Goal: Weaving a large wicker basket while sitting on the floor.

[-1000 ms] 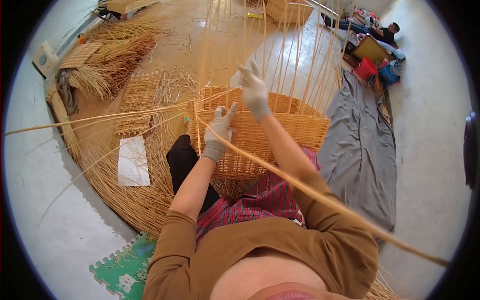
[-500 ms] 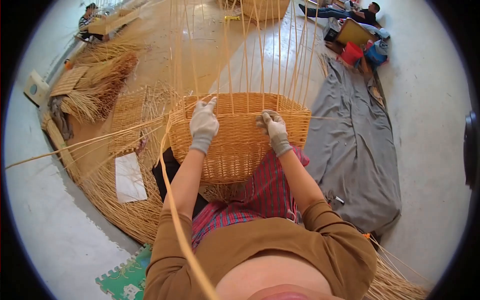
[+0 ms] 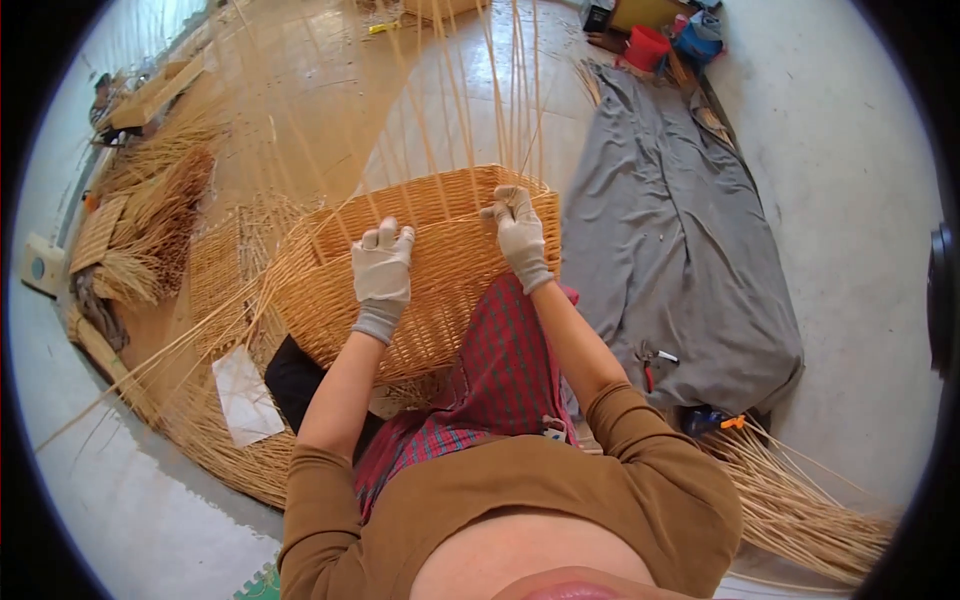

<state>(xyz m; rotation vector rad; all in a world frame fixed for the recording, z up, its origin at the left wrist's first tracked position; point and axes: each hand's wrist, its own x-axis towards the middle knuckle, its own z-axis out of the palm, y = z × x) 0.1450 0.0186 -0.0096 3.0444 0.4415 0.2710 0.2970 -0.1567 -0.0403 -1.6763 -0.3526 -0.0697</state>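
A honey-coloured wicker basket (image 3: pixel 440 325) rests tilted against my lap, over a red-and-blue checked cloth (image 3: pixel 505 355). Tall cane stakes (image 3: pixel 497 95) rise from its walls. My left hand (image 3: pixel 382 275), in a pale glove with a grey cuff, has its fingers curled over the near rim, left of the middle. My right hand (image 3: pixel 519 235), gloved alike, is closed at the near rim by the right corner. Its thumb and fingers pinch a thin cane strand (image 3: pixel 533 145) that slants upward. Long loose canes (image 3: pixel 170 350) trail leftward from the basket's left corner.
A grey cloth (image 3: pixel 690 260) covers a long low shape on the right, with red-handled pliers (image 3: pixel 648 375) on it. Cane bundles lie at left (image 3: pixel 170 220) and lower right (image 3: pixel 800 500). A white sheet (image 3: pixel 247 400) lies on canes. Far right stands a red bucket (image 3: pixel 647 48).
The basket has turned and tilted, its right side now higher. My right hand has moved up to the right corner; my left has dropped lower. The view has shifted too.
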